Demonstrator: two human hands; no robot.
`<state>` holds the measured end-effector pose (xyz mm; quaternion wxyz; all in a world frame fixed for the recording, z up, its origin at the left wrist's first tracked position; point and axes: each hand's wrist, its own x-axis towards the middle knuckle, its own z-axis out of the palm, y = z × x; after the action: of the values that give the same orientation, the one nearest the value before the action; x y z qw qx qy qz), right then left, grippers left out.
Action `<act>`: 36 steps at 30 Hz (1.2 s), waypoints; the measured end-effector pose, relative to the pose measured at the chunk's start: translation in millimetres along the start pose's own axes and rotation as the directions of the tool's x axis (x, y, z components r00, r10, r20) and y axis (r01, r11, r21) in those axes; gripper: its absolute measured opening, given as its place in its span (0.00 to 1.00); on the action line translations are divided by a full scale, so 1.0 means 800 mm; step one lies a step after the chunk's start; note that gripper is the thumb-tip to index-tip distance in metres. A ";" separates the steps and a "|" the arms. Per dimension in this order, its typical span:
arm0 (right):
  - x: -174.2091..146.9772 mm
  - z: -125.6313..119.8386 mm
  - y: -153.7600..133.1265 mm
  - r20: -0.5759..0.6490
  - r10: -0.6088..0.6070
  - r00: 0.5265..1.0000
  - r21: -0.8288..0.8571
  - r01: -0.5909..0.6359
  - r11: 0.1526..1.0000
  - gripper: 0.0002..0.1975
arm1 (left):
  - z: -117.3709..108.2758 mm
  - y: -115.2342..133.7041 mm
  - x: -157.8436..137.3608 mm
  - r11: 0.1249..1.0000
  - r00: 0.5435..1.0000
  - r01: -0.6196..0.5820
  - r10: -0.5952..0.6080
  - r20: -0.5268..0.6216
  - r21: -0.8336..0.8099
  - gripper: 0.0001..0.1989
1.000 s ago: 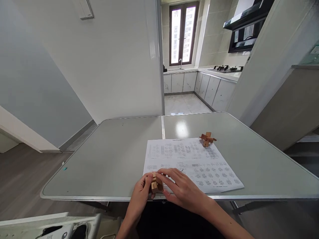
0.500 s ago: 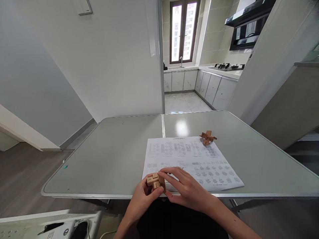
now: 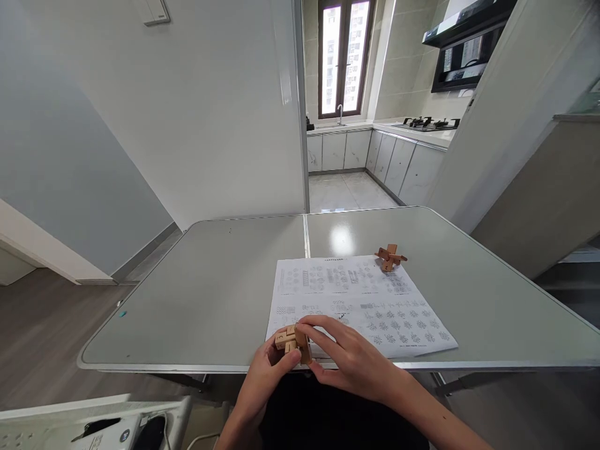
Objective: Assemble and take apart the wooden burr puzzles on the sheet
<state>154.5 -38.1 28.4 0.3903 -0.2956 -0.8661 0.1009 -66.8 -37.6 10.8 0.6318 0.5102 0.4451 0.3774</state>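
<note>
Near the table's front edge, my left hand [image 3: 268, 378] is closed around a light wooden interlocking puzzle [image 3: 287, 339] made of several notched blocks with marks on them. My right hand [image 3: 344, 356] pinches a flat wooden piece [image 3: 304, 345] on the puzzle's right side, thumb low and fingertips on its top edge. Whether this piece is joined to the rest I cannot tell. Under and beyond the hands lies a printed instruction sheet [image 3: 323, 290] with rows of small diagrams. A darker wooden burr puzzle [image 3: 390, 257] of crossed pieces stands on the sheet's far right corner.
The grey-green table [image 3: 210, 287] spreads out around the sheet, with a seam across it. A small teal bit [image 3: 122, 314] lies at its left edge. A white bin [image 3: 175, 406] holding a box and cable sits at the lower left. Beyond is a kitchen.
My left thumb has shifted slightly left, uncovering more of the flat piece. The right hand keeps its pinch. The camera view has moved a little; the other puzzle stays in place.
</note>
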 end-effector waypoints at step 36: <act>0.001 -0.005 -0.010 -0.043 -0.116 0.992 -0.095 0.112 0.989 0.33 | 0.007 0.015 -0.009 0.998 0.999 -0.037 0.036 0.028 0.058 0.30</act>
<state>153.4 -44.1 35.0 0.4022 -0.2659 -0.8756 0.0310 -64.0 -43.5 24.0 0.6158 0.5414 0.4379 0.3688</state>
